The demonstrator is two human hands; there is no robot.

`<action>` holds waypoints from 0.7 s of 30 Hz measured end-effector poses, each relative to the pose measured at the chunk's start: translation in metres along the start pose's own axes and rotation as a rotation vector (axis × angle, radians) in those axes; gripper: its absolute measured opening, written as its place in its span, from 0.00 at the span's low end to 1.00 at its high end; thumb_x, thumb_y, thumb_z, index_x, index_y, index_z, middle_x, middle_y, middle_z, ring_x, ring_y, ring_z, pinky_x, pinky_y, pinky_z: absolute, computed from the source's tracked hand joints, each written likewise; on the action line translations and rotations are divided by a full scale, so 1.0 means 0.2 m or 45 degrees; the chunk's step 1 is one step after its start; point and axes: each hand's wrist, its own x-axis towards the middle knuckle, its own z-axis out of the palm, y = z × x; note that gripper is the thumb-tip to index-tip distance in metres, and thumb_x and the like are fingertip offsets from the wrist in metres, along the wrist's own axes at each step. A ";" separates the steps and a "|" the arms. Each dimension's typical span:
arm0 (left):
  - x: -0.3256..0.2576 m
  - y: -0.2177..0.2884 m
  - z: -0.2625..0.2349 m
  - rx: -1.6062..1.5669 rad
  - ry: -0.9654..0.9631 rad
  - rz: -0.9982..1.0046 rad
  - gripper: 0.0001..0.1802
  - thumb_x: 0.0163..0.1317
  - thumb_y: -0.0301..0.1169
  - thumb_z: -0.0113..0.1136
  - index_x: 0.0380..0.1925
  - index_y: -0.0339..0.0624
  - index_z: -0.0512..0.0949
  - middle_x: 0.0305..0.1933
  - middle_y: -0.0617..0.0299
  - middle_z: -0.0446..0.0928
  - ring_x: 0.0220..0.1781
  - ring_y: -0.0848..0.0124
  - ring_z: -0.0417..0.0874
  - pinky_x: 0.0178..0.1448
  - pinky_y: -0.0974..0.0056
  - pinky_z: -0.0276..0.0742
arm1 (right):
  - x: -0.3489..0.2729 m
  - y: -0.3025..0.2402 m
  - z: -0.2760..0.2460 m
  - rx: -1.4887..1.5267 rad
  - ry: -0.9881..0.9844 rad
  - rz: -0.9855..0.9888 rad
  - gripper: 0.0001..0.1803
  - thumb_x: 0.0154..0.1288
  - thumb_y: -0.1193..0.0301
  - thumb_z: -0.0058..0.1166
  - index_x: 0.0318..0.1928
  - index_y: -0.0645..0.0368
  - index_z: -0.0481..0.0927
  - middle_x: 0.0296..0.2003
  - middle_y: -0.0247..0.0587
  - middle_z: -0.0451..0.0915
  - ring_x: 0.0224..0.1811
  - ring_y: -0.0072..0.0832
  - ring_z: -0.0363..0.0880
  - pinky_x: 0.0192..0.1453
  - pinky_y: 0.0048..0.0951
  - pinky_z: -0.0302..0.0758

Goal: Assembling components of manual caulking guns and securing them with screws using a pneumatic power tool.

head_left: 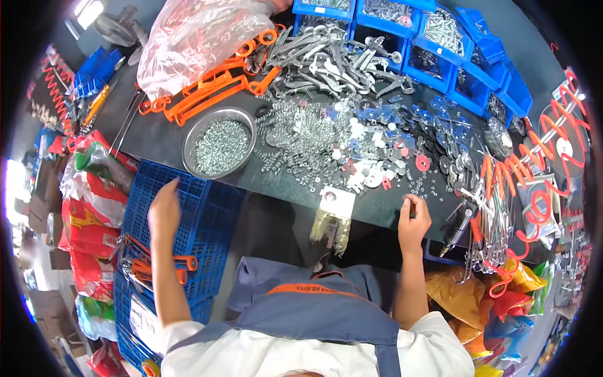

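My left hand (164,212) is over the blue plastic crate (164,188), just below the metal bowl (221,143) of small silvery parts. Its fingers are smeared, so I cannot make out what they do. At the front edge of the bench, my right hand (414,220) is closed, thumb and fingers curled together. Whatever it holds, if anything, is too small to name. Between the hands, a small white fixture (336,202) sits at the bench edge. Loose springs (301,129) and small washers and plates (377,144) lie spread beyond it.
Grey metal levers (339,63) and orange handles (210,94) are heaped farther back, beside a clear plastic bag (201,44). Blue parts bins (433,63) line the back right. A pneumatic screwdriver (457,229) and red coiled hoses (540,213) are at the right.
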 end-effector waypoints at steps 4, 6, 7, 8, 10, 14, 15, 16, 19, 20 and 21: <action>0.52 0.56 0.17 0.095 0.212 0.323 0.11 0.57 0.32 0.57 0.39 0.42 0.78 0.31 0.53 0.78 0.38 0.55 0.79 0.43 0.54 0.75 | -0.01 0.15 0.03 -0.290 0.114 -0.044 0.05 0.60 0.78 0.53 0.36 0.65 0.76 0.22 0.42 0.75 0.20 0.26 0.72 0.27 0.26 0.70; 0.70 0.94 0.19 0.028 0.195 0.442 0.09 0.53 0.29 0.57 0.35 0.42 0.78 0.31 0.54 0.78 0.38 0.56 0.79 0.43 0.55 0.75 | 0.00 0.15 0.03 -0.261 0.076 -0.073 0.05 0.57 0.80 0.54 0.36 0.65 0.76 0.19 0.43 0.73 0.17 0.28 0.70 0.24 0.27 0.69; 0.78 1.06 0.20 -0.028 0.251 0.660 0.06 0.52 0.28 0.55 0.31 0.40 0.76 0.31 0.53 0.77 0.39 0.56 0.80 0.43 0.55 0.76 | 0.00 0.14 0.03 -0.255 0.088 -0.076 0.05 0.57 0.80 0.54 0.36 0.65 0.76 0.19 0.43 0.73 0.17 0.28 0.70 0.24 0.27 0.69; 0.89 1.16 0.26 -0.071 0.236 0.814 0.06 0.51 0.27 0.54 0.31 0.41 0.76 0.33 0.54 0.77 0.41 0.57 0.80 0.44 0.56 0.76 | 0.00 0.13 0.04 -0.224 0.088 -0.079 0.05 0.57 0.80 0.54 0.36 0.65 0.76 0.19 0.43 0.73 0.17 0.28 0.71 0.24 0.27 0.69; 1.14 1.28 0.53 0.010 0.105 0.988 0.09 0.52 0.25 0.53 0.35 0.42 0.76 0.38 0.56 0.77 0.45 0.57 0.79 0.45 0.55 0.75 | 0.00 0.13 0.03 -0.164 0.094 -0.084 0.05 0.57 0.80 0.53 0.35 0.64 0.76 0.18 0.43 0.72 0.17 0.29 0.71 0.24 0.27 0.68; 1.37 1.33 0.97 0.266 -0.164 0.856 0.24 0.52 0.23 0.56 0.51 0.49 0.70 0.44 0.60 0.77 0.50 0.60 0.77 0.45 0.49 0.71 | 0.00 0.15 0.02 -0.181 0.082 -0.103 0.05 0.57 0.78 0.53 0.35 0.62 0.76 0.19 0.44 0.74 0.19 0.36 0.74 0.25 0.32 0.71; 1.38 1.33 0.99 0.268 -0.153 0.872 0.24 0.52 0.23 0.56 0.51 0.49 0.70 0.44 0.60 0.77 0.50 0.60 0.77 0.45 0.49 0.71 | 0.00 0.15 0.03 -0.181 0.101 -0.103 0.05 0.57 0.78 0.53 0.35 0.62 0.76 0.19 0.44 0.74 0.19 0.36 0.74 0.25 0.32 0.71; 1.37 1.35 1.02 0.292 -0.128 0.812 0.22 0.56 0.25 0.52 0.52 0.51 0.69 0.46 0.60 0.77 0.50 0.60 0.78 0.47 0.46 0.68 | 0.00 0.16 0.02 -0.181 0.094 -0.113 0.04 0.56 0.78 0.53 0.35 0.62 0.76 0.18 0.44 0.74 0.19 0.37 0.75 0.26 0.33 0.71; 1.35 1.33 0.97 0.427 -0.052 0.840 0.20 0.60 0.27 0.48 0.52 0.57 0.70 0.43 0.66 0.79 0.48 0.67 0.79 0.51 0.44 0.61 | 0.01 0.16 0.03 -0.194 0.121 -0.163 0.04 0.56 0.78 0.54 0.34 0.61 0.76 0.18 0.43 0.74 0.20 0.39 0.76 0.26 0.34 0.72; 1.34 1.36 0.91 0.485 -0.057 0.857 0.18 0.59 0.28 0.49 0.51 0.58 0.72 0.43 0.67 0.79 0.48 0.68 0.79 0.51 0.45 0.61 | 0.01 0.17 0.02 -0.176 0.110 -0.172 0.04 0.56 0.78 0.54 0.34 0.61 0.76 0.17 0.43 0.74 0.20 0.39 0.76 0.26 0.34 0.72; 1.33 1.37 0.84 0.545 -0.061 0.868 0.17 0.59 0.28 0.49 0.49 0.58 0.73 0.42 0.68 0.79 0.48 0.69 0.79 0.51 0.45 0.62 | 0.01 0.17 0.02 -0.156 0.095 -0.183 0.04 0.55 0.78 0.54 0.34 0.60 0.76 0.17 0.43 0.74 0.19 0.39 0.76 0.26 0.35 0.72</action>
